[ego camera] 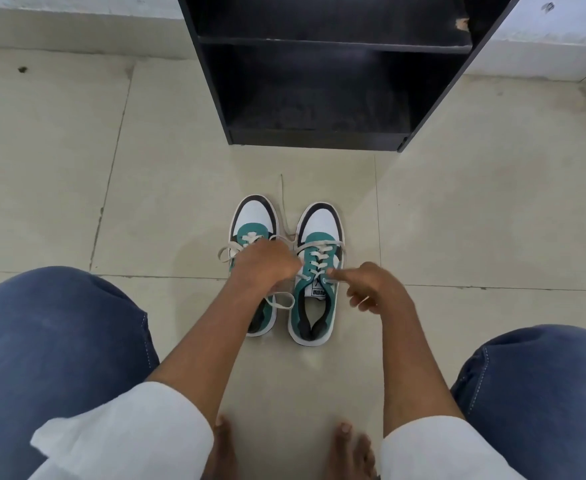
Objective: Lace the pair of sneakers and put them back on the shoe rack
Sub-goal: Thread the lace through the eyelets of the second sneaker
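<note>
Pale floor tiles [458, 220], w/ a black shoe rack [319, 81] standing open just past the pair; its lower shelves look bare from here. Person crouches, knees in blue jeans either side, bare feet at the bottom edge.

Both sneakers sit side by side on the floor, toes toward the rack. Right sneaker [319, 268] looks laced nearly to the top eyelets. Left sneaker [255, 223] is partly under the left hand [265, 268], which is curled closed over the lace [281, 301]; loose loops spill out both sides and one end trails between the shoes. Right hand [374, 289] has fingers curled, index out, tip touching the right shoe's top eyelet; can't tell whether it pinches a lace end.

Prob. step: finishing the right shoe's top crossing. To do it well: keep ends even, pull snug from lower rows up, don't mix laces btw shoes since they overlap in the middle. Left shoe seems to need more work before shelving.
</note>
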